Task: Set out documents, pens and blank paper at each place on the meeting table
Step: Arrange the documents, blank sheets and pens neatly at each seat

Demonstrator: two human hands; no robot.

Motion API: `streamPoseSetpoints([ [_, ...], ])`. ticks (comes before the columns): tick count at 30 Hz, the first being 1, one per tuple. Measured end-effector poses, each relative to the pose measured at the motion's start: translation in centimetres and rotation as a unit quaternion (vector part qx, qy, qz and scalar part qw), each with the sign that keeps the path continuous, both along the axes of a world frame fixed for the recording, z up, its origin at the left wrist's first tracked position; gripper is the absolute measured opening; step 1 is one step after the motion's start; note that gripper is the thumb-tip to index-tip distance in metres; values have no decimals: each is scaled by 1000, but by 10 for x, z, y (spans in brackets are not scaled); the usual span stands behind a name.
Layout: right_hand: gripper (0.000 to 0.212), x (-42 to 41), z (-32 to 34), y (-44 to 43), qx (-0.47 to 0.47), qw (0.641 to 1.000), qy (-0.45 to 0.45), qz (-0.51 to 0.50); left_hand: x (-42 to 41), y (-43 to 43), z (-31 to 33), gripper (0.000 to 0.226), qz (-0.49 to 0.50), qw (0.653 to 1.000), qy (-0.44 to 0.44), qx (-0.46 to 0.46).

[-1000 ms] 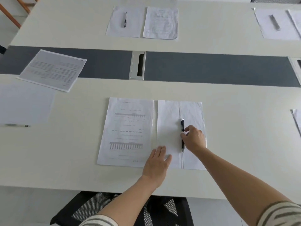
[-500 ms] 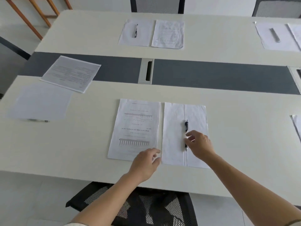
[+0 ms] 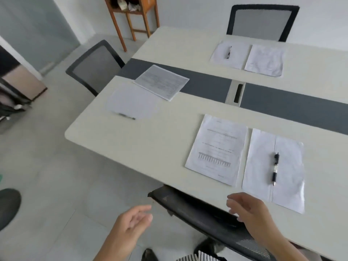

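On the near side of the meeting table [image 3: 131, 147] a printed document [image 3: 216, 147] lies beside a blank sheet [image 3: 288, 166], and a black pen [image 3: 275, 168] lies on that sheet. My left hand [image 3: 131, 223] hangs over the floor, empty, fingers relaxed. My right hand [image 3: 246, 208] hovers above the near chair's back, empty, fingers loosely bent. At the table's left end lie a blank sheet [image 3: 131, 100], a pen [image 3: 127, 116] at its near edge, and a document [image 3: 162, 81]. A far place has a blank sheet with pen [image 3: 228, 52] and a document [image 3: 264, 60].
A black mesh chair [image 3: 197, 210] stands tucked under the near edge in front of me. Another chair [image 3: 94, 66] stands at the left end and one [image 3: 261, 21] at the far side. A wooden stand [image 3: 131, 16] is by the wall. A dark shoe [image 3: 8, 204] shows at left.
Both hands have left the papers and pen and pulled back off the table. My view has swung left, bringing the table's left end and the floor into sight.
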State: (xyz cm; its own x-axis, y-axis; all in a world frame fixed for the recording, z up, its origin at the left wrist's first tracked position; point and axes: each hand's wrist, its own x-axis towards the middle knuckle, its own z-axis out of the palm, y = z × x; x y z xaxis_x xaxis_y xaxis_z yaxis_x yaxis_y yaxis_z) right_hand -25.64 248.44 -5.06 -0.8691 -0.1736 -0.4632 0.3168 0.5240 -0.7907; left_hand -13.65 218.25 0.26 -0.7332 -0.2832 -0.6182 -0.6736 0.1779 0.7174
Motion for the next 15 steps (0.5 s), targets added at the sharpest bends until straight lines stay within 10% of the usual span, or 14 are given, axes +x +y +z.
streamPoseSetpoints([
  [8,7,69,28,-168,-34,996,-8,83,125,-127,33,57,93,995,34,6],
  [15,5,105,36,-278,-61,984,-6,166,189,-213,32,25,206,977,50,-8],
])
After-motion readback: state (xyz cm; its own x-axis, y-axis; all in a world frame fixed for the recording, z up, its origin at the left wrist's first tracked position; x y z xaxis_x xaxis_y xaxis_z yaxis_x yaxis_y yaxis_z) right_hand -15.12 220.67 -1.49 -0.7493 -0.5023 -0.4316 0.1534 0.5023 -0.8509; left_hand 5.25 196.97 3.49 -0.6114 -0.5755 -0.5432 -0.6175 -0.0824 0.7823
